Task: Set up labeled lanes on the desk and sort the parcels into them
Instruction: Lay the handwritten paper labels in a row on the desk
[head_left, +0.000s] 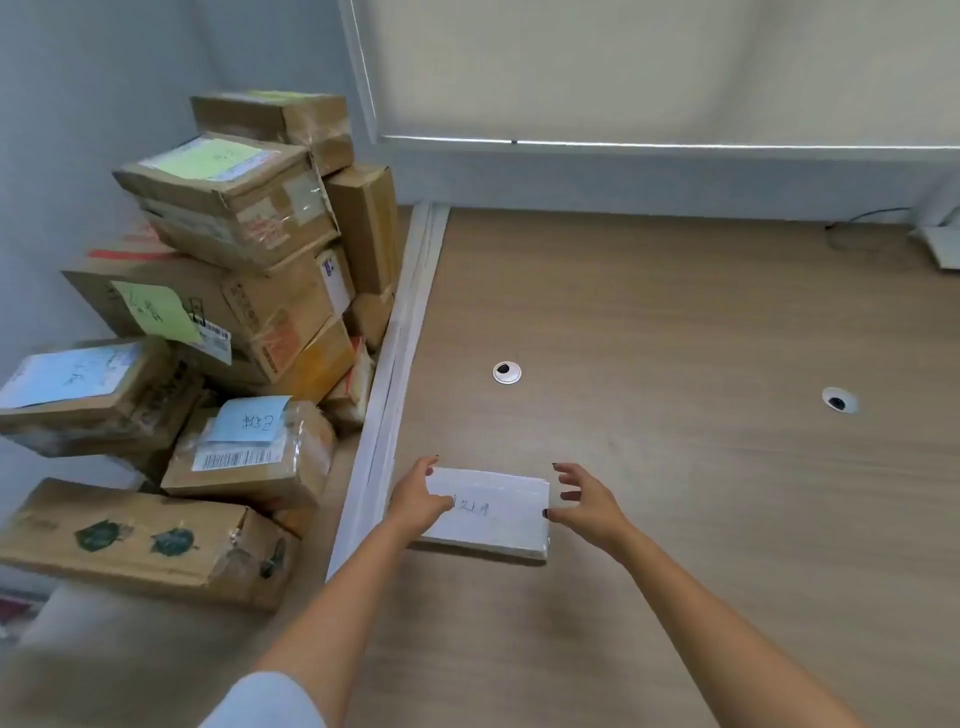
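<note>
A white label card (493, 512) with handwriting stands on the wooden desk (675, 338), near the desk's left edge. My left hand (418, 499) rests on the card's left end, thumb across its face. My right hand (587, 501) hovers at the card's right end with fingers spread, thumb tip just touching the edge. A pile of brown cardboard parcels (208, 322) with green and blue sticky notes is stacked to the left, beyond a white divider.
A white divider rail (400, 374) runs along the desk's left side. Two round cable grommets (506, 372) (839, 400) are set in the desktop. A white device and a black cable (940, 244) lie at the far right. A window blind hangs behind the desk.
</note>
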